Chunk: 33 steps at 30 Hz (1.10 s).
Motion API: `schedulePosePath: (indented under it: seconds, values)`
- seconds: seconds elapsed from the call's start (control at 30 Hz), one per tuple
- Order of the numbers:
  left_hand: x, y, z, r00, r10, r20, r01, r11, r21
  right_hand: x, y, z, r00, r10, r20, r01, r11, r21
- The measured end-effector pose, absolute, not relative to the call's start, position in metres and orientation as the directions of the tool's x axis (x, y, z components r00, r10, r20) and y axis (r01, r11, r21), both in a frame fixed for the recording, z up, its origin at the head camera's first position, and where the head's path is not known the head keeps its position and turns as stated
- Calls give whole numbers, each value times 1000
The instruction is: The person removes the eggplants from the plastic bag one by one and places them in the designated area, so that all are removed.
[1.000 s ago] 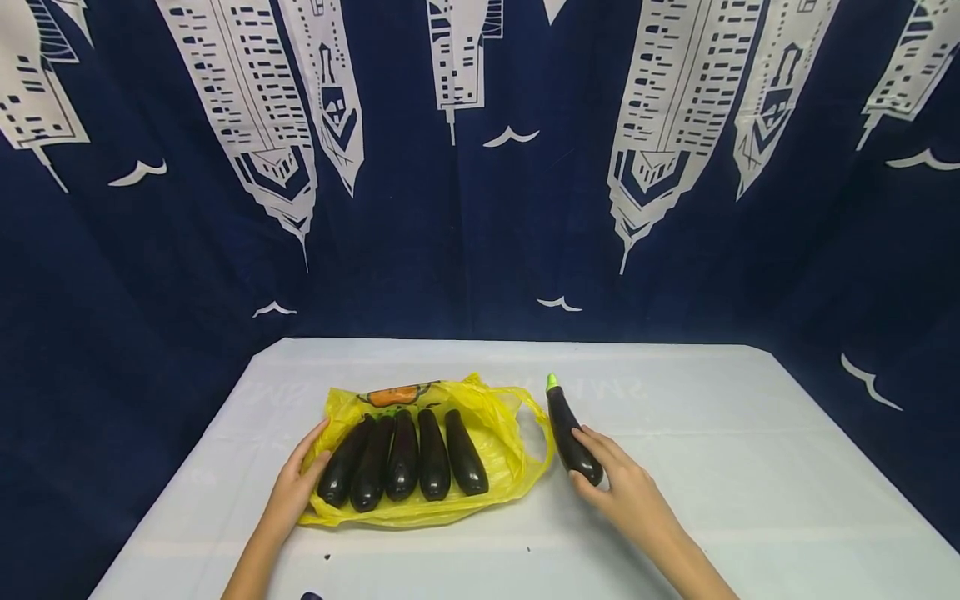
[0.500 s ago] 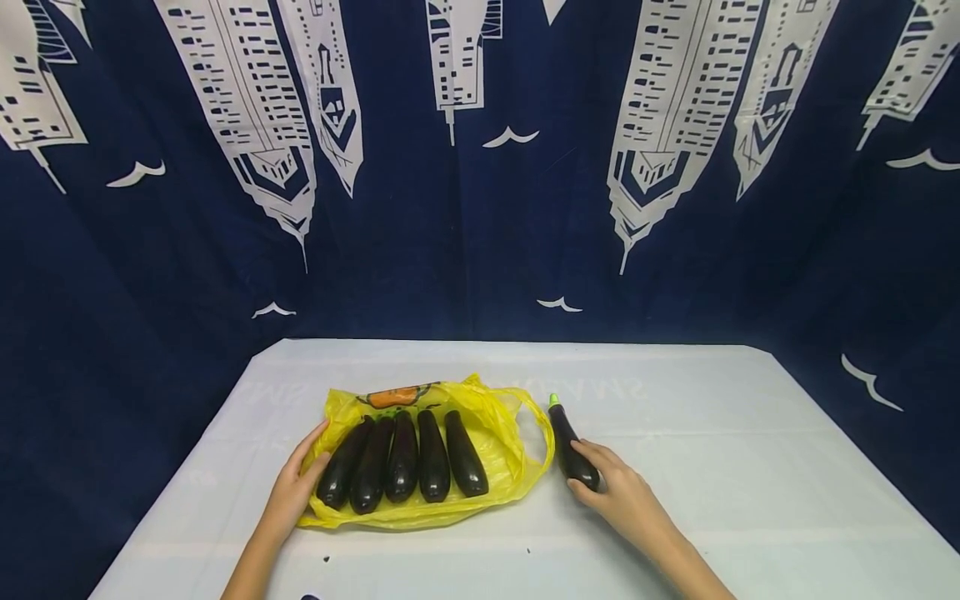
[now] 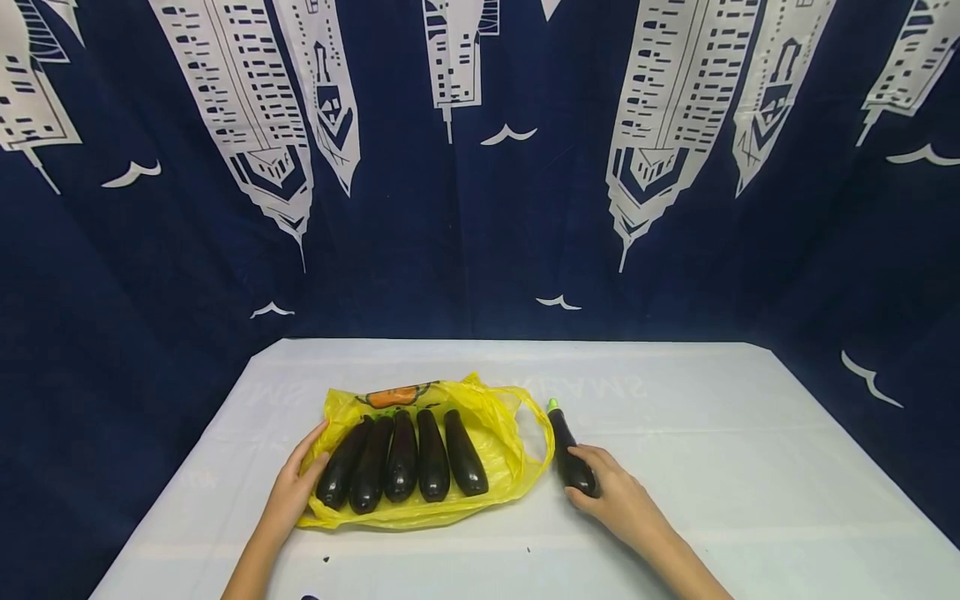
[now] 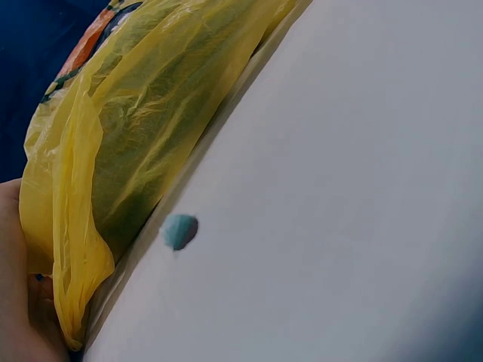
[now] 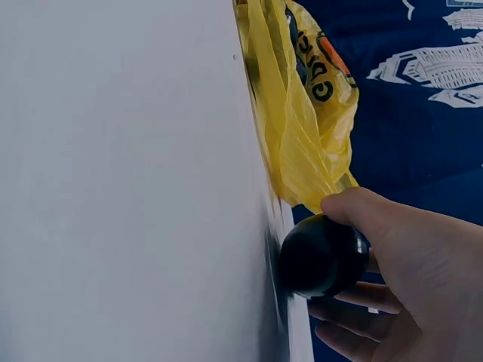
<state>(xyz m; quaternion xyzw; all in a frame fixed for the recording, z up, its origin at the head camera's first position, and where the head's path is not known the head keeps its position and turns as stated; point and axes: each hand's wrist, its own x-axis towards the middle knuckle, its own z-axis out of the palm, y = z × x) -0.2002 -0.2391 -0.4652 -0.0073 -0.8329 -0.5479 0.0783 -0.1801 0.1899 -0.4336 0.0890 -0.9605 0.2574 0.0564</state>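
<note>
A dark purple eggplant (image 3: 573, 467) with a green stem end lies on the white table, right of a yellow plastic bag (image 3: 510, 475). My right hand (image 3: 618, 496) holds it near its thick end; in the right wrist view its round end (image 5: 321, 256) shows, thumb on one side and fingers on the other. Several more eggplants (image 3: 402, 462) lie side by side in the wide-mouthed bag, thick ends toward me. At the bag's left end my left hand (image 3: 292, 483) grips the edge, the plastic between thumb and fingers. Most of that hand is out of the left wrist view.
The white table (image 3: 712, 433) stretches out on both sides of the bag. Small dark bits (image 3: 326, 559) lie near its front. A navy cloth (image 3: 465, 250) printed with white buildings hangs behind.
My right hand has drawn the eggplant slightly toward me, and its fingers have closed further around the thick end. The left hand and the bag stay in place.
</note>
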Motion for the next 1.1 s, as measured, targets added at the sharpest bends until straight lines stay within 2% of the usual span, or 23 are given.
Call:
schedulePosePath:
  seconds: [0.6, 1.1]
  values:
    - [-200, -239, -465, -988, -69, 137, 98, 406, 908, -183, 193, -439, -977, -128, 169, -193, 869, -456]
    - [-199, -239, -465, -987, -66, 145, 108, 396, 912, -176, 188, -427, -922, -153, 355, -283, 892, -351]
